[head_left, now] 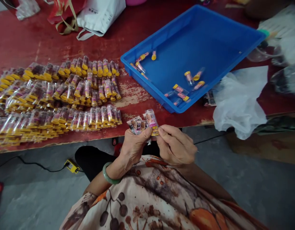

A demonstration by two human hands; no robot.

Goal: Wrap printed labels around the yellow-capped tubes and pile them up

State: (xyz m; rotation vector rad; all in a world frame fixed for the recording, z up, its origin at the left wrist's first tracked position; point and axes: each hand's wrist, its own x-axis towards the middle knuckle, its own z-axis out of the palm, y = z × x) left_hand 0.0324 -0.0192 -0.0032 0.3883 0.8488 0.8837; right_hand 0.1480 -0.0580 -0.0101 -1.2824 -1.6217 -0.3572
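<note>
My left hand [134, 143], with a green bangle at its wrist, is closed on several small printed cards [135, 125] and a clear plastic tube [151, 119]. The tube has a printed label inside and stands nearly upright, its yellow end downward. Fingers of my right hand [177, 143] are pinched together at the tube's lower right edge; whatever lies between the fingertips is too small to make out. Both hands are just in front of the table's near edge, above my lap.
Rows of similar yellow-capped tubes [85, 91] lie stacked on the red table [135, 92] at left. A blue tray [147, 83] at right holds several loose tubes. Farther right, a white plastic bag [240, 99] hangs over the edge. Paper bags [102, 16] stand at the back.
</note>
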